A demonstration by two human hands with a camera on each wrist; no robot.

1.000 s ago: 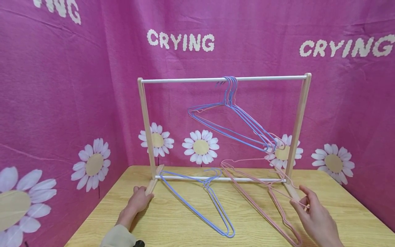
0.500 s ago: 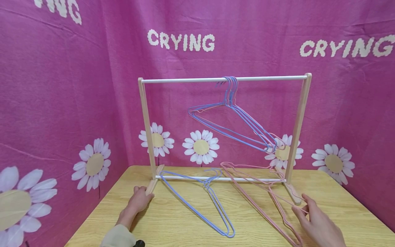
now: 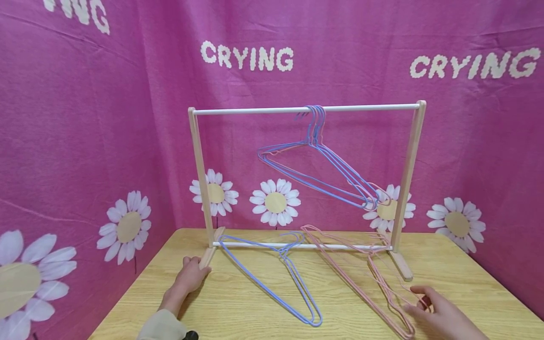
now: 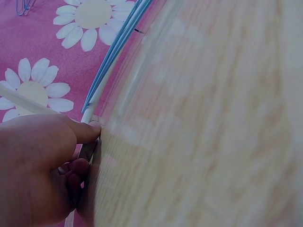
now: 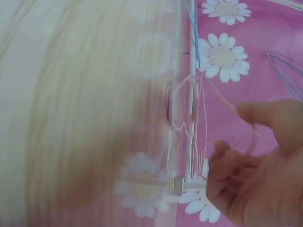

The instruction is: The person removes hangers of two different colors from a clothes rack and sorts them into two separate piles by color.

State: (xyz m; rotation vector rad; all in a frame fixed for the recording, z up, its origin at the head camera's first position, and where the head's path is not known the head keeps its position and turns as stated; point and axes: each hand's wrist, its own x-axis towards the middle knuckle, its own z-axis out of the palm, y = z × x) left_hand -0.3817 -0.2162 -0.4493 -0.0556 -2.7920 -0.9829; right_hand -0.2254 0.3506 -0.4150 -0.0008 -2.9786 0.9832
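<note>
- Right hand point(image 3: 437, 314): in front of the right foot of the rack point(image 3: 255, 111). Thumb and fingers are curled about one corner of a pink hanger point(image 5: 221, 95); how firmly cannot be told.
- Change: over the last second, right hand and pink hanger have dropped toward the near side, leaving the rack's right foot in plainer sight. Judged from this, the hanger is being drawn away from the rack rather than fitted to its rail, so its handling appears unfinished.
- Pink hanger: its wire, blurred and thin, runs from the hand back toward the rack's lower bar, over or beside the other pink hangers; which cannot be told.
- Left hand point(image 3: 190, 276): unmoved, grasping the rack's left foot, apparently to steady the frame.
- Pink hangers point(image 3: 351, 284): a small overlapping group on the surface point(image 3: 204, 307), before the right half of the rack, their far ends crossing its lower bar in view; exact count unclear.
- Blue hangers point(image 3: 272, 299): a nested pair before the rack's left half, hooks turned toward its lower bar.
- Hung hangers point(image 3: 327, 152): blue and pink together, hooked over the rack's top rail near its middle, unchanged.
- Cloth point(image 3: 340, 52): magenta, printed with daisies and lettering, behind the rack.
</note>
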